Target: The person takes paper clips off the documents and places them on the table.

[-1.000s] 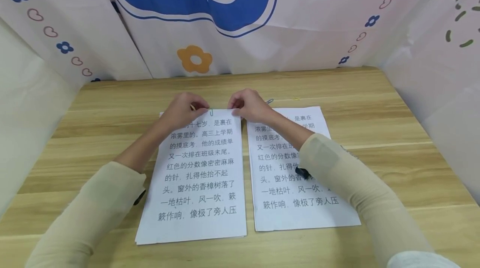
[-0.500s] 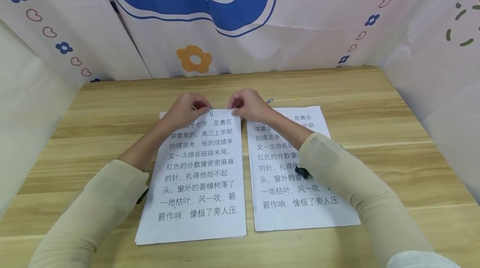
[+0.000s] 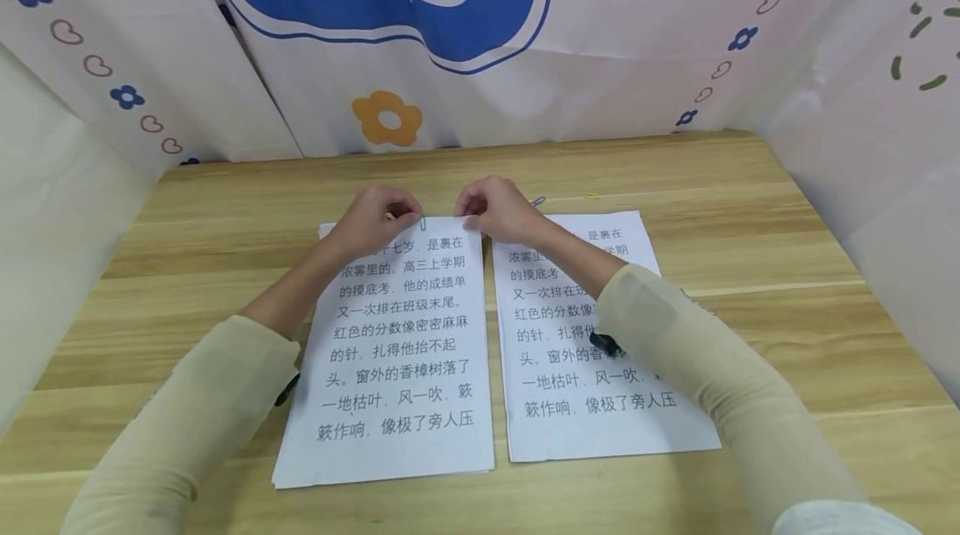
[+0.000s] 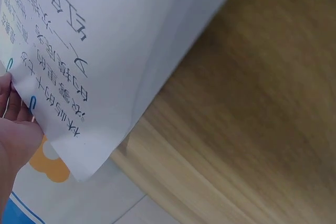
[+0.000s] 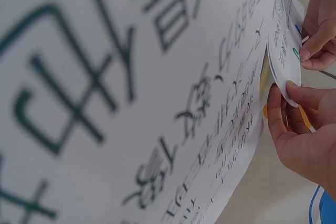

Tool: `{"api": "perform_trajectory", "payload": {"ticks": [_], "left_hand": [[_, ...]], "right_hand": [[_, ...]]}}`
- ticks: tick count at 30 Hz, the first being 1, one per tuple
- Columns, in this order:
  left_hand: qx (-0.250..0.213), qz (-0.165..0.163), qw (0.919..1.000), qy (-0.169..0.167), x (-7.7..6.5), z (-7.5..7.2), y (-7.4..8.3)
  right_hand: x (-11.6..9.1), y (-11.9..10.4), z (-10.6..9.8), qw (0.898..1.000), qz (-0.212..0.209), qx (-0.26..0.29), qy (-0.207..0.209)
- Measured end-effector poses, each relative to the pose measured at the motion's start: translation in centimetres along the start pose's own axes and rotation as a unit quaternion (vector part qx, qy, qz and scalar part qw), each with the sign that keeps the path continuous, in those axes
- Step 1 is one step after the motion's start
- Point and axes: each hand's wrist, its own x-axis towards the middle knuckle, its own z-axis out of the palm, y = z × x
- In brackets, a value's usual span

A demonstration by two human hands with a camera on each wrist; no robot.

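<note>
On the table lies the left stack of printed sheets [image 3: 405, 335]. A green paper clip [image 3: 423, 224] sits on its top edge, and a blue paper clip [image 4: 32, 102] shows on the same edge in the left wrist view. My left hand [image 3: 375, 220] pinches the green clip's outer end between thumb and forefinger. The top right corner of that stack is pinched by my right hand [image 3: 498, 210], thumb on the front face and fingers behind. To the right is a second stack of printed sheets [image 3: 592, 427], partly covered by my right forearm.
Behind the right stack, a blue paper clip [image 3: 537, 202] and a small yellow clip [image 3: 592, 196] lie on the wooden table [image 3: 675, 177]. A white printed cloth [image 3: 615, 93] hangs along the table's back edge.
My left hand has shifted slightly right, its fingertips coming up to the green paper clip. The right hand stays at the stack's corner, and both stacks lie as before.
</note>
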Motion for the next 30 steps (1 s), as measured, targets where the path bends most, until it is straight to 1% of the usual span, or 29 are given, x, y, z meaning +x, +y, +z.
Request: {"api": "perform_trajectory", "payload": {"ticks": [9, 22, 26, 30], "left_hand": [[-0.004, -0.006, 0.9998, 0.02, 0.01, 0.19, 0.06], [-0.005, 0.013, 0.9993, 0.035, 0.21, 0.35, 0.06], [-0.004, 0.009, 0.9995, 0.03, 0.22, 0.27, 0.07], [0.007, 0.005, 0.9999, 0.012, 0.23, 0.0, 0.17]], "right_hand": [[0.02, -0.06, -0.15, 1.0, 0.001, -0.003, 0.01], [0.03, -0.01, -0.26, 1.0, -0.004, 0.0, 0.024], [-0.04, -0.15, -0.24, 1.0, -0.006, 0.004, 0.027], [-0.09, -0.19, -0.21, 1.0, -0.005, 0.002, 0.024]]}}
